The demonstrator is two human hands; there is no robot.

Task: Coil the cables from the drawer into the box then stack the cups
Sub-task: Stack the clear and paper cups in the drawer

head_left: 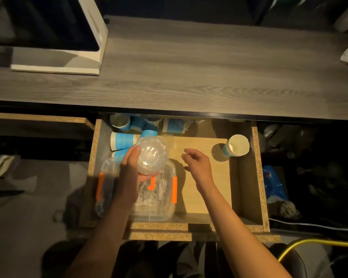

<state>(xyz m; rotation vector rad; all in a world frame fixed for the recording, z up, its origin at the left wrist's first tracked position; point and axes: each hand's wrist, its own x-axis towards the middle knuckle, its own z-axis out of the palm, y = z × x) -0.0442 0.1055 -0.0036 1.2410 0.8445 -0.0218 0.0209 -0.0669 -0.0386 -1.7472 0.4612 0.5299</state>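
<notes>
Two bare forearms, no sleeves visible. Left hand [134,167] and right hand [197,166]: no rings, watch or gloves visible. Dark clothing at lap, indistinct.

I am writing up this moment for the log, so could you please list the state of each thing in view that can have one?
Drawer: pulled open.
Clear box: open, cables inside.
Clear plastic cups: nested, held above the box.
Left hand: grips the clear cups.
Right hand: relaxed, holding nothing.
Upright paper cup: standing alone, looks empty.
Blue paper cups: lying on their sides, unstacked.
</notes>
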